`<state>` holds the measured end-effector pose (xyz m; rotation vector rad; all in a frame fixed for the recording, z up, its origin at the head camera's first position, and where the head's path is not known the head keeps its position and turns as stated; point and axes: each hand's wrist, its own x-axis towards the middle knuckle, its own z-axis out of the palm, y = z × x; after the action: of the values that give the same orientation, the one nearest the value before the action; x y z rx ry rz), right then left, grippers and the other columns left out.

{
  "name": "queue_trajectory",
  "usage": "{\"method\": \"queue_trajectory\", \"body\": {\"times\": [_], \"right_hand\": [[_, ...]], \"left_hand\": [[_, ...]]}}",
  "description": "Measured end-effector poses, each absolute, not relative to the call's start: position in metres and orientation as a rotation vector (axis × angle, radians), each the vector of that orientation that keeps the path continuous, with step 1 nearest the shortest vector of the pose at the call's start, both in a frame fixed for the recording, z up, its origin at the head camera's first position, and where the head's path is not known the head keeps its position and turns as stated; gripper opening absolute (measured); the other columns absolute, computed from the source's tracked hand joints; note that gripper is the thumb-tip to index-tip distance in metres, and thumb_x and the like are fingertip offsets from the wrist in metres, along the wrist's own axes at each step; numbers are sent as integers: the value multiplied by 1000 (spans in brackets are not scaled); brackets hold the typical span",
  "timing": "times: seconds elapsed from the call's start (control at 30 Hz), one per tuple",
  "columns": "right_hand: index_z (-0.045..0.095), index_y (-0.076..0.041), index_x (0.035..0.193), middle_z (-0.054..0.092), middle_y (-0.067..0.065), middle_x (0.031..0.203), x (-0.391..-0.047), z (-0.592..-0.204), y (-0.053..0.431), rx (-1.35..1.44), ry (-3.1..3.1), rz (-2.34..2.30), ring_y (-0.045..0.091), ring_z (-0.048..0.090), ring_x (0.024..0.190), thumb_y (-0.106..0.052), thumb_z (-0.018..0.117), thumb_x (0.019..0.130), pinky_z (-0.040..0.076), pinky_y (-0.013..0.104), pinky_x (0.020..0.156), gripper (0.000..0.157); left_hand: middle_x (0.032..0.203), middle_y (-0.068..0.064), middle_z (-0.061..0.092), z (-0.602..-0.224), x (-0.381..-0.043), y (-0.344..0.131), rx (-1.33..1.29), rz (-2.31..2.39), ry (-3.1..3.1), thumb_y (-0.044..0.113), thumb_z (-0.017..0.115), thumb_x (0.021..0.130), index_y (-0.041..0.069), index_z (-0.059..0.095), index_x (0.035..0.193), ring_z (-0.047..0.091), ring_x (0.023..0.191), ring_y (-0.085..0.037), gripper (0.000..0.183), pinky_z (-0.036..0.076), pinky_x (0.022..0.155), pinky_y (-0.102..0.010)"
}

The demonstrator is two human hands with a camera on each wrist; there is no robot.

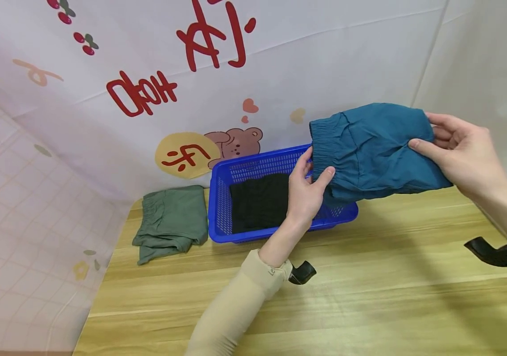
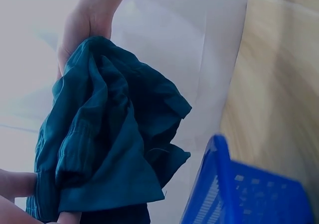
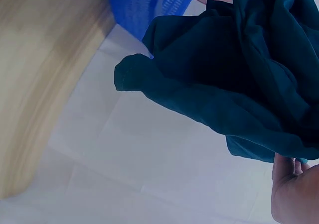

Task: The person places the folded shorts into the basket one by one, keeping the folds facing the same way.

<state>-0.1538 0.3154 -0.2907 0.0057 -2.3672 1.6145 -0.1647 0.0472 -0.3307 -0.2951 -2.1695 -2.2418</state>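
Observation:
Folded teal shorts (image 1: 378,148) with a gathered elastic waistband are held up in the air, above the right end of a blue plastic basket (image 1: 218,207). My left hand (image 1: 304,195) pinches the waistband end, thumb on the upper side. At the opposite folded end, my right hand (image 1: 471,151) grips the cloth between thumb and fingers. Loose layers of the shorts (image 2: 109,134) hang down between both hands in the left wrist view. Inside the basket lies a black folded garment (image 1: 258,202), partly hidden by my left hand.
Left of the basket, a folded grey-green garment (image 1: 175,220) with an elastic waist lies on the wooden table (image 1: 360,296). A white printed cloth (image 1: 347,59) hangs behind the table, and a similar cloth stands along its left side.

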Motion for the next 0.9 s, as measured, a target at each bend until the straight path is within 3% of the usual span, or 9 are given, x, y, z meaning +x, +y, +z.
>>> {"method": "queue_trajectory", "body": {"times": [0.27,0.53,0.63,0.73,0.83,0.9], "right_hand": [[48,-6,158,68,-38,99,-169,-277,285,78,-2442,1580,-20,67,92,-14,74,98,52,0,76,65],[49,-7,157,67,-35,102,-184,-272,249,155,-2493,1569,-19,66,93,-18,73,100,53,2,78,63],[50,-9,156,71,-26,110,-187,-271,235,185,-2507,1563,-17,66,95,-20,72,100,53,2,80,61],[51,-9,156,76,-4,127,-190,-272,219,217,-2512,1578,-17,66,96,-19,72,101,53,3,82,59],[51,-10,156,71,17,139,-193,-273,201,232,-2530,1584,-17,65,97,-18,70,101,52,2,83,59],[50,-9,157,67,25,142,-194,-275,189,264,-2540,1597,-9,68,103,-17,70,102,51,2,84,59]], "left_hand": [[174,-11,32,-323,-173,15,-238,-2211,-2205,14,66,104,11,37,164,32,162,-31,66,28,133,-52],[175,-10,29,-322,-177,-18,-157,-2148,-2222,15,66,105,13,37,164,30,163,-32,66,28,133,-53],[175,-9,28,-321,-178,-30,-129,-2135,-2225,15,66,105,14,37,164,29,163,-32,66,27,134,-53],[176,-8,27,-321,-178,-45,-104,-2103,-2241,16,66,105,15,37,164,28,164,-31,66,26,134,-53],[176,-7,26,-320,-176,-62,-85,-2064,-2266,17,66,105,15,36,164,27,164,-31,66,26,134,-52],[176,-6,27,-318,-174,-74,-71,-2044,-2284,17,65,105,16,36,165,27,164,-30,66,27,134,-52]]}}
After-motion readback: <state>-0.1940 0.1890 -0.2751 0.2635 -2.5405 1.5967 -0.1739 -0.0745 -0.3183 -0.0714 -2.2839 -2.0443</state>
